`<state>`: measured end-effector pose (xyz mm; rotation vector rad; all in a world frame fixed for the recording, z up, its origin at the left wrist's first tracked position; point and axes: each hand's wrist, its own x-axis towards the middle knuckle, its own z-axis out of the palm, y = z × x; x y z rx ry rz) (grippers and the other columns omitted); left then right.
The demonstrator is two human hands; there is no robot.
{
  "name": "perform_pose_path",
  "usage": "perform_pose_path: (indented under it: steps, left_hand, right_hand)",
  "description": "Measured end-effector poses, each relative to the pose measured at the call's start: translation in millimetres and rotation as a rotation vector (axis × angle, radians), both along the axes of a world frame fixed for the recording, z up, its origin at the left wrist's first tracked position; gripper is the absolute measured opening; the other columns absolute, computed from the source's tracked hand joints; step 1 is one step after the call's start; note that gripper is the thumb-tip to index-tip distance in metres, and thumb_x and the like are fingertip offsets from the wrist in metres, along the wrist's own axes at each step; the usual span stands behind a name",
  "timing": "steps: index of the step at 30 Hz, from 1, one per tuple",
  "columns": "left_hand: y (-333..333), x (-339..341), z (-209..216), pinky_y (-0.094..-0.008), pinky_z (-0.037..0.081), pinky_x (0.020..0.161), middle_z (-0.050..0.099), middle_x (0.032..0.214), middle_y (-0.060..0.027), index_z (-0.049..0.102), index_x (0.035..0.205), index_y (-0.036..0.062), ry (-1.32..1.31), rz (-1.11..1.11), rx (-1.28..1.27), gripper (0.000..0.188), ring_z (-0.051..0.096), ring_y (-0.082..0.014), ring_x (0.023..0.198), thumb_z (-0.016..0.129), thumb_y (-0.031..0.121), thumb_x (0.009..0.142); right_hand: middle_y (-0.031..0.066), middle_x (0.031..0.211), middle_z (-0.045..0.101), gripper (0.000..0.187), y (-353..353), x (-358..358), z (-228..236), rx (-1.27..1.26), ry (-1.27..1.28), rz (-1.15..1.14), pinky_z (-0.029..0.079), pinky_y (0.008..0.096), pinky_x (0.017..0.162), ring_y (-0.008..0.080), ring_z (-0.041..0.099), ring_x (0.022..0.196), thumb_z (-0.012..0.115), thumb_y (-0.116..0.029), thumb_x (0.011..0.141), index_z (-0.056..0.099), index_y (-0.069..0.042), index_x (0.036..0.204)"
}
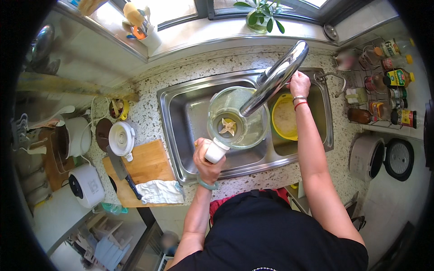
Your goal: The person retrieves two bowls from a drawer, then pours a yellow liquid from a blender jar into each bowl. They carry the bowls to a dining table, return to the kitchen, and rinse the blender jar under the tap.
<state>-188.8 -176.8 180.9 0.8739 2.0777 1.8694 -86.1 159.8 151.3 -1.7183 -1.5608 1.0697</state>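
Note:
My left hand (pixel 208 163) is closed around the white handle of a clear blender jar (pixel 214 118). The jar is held over the left sink basin (pixel 181 108), its open top facing up and its star-shaped metal blade (pixel 227 127) showing at the bottom. Above the jar's rim curves the chrome faucet (pixel 275 77), its spout end over the opening. Behind the spout, my right hand (pixel 299 84) has its fingers closed on the faucet's lever, which is mostly hidden. I cannot make out running water. A yellow colander (pixel 294 135) sits in the right basin below my right forearm.
Left of the sink, a wooden cutting board (pixel 153 162) carries a knife (pixel 118 168) and a white cloth (pixel 160 191). A white blender lid (pixel 121 139) lies beside it. Spice jars fill a rack (pixel 375 97) at the right. A potted plant (pixel 257 20) stands on the windowsill.

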Motion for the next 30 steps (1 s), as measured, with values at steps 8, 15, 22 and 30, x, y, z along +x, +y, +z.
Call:
perform_pose_path:
  steps: [8,15,22,30]
  left_hand:
    - [-5.0,-1.9,1.0,-0.0373,0.038,0.078,0.051,0.071,-0.008,0.055,0.074,0.0045,-0.013,-0.01,-0.063,0.023,0.049,-0.0274,0.073,0.071,0.009,0.058]
    - [-4.1,-1.0,-0.6,-0.0367,0.038,0.077,0.052,0.071,-0.0078,0.054,0.073,0.0044,0.019,-0.021,-0.028,0.022,0.049,-0.0269,0.071,0.07,0.007,0.059]
    - [-6.4,-0.7,-0.6,-0.0358,0.038,0.075,0.052,0.071,-0.0075,0.054,0.073,0.0047,0.007,-0.013,0.005,0.021,0.05,-0.0259,0.071,0.07,0.006,0.06]
    - [-7.9,-2.2,-2.6,-0.0356,0.038,0.074,0.052,0.071,-0.0081,0.054,0.073,0.0041,0.022,0.01,-0.005,0.022,0.05,-0.0264,0.071,0.069,0.006,0.059]
  right_hand:
    - [0.0106,0.123,0.065,0.067,-76.3,12.8,17.9,-0.294,0.602,0.449,0.042,0.0351,0.095,0.0194,0.059,0.116,0.032,-0.057,0.1,0.059,-0.003,0.127]
    - [0.01,0.152,0.036,0.081,-133.8,18.7,28.2,-0.572,0.839,0.542,0.018,0.0414,0.115,0.0202,0.029,0.142,0.021,-0.064,0.098,0.036,0.001,0.145]
    - [0.0088,0.146,0.043,0.082,-145.4,14.8,33.8,-0.602,0.816,0.458,0.02,0.0416,0.115,0.0183,0.036,0.135,0.025,-0.064,0.098,0.038,0.003,0.143]
    - [0.009,0.147,0.042,0.079,-147.9,9.1,38.2,-0.599,0.83,0.46,0.017,0.0458,0.115,0.022,0.029,0.14,0.026,-0.062,0.099,0.041,0.003,0.141]
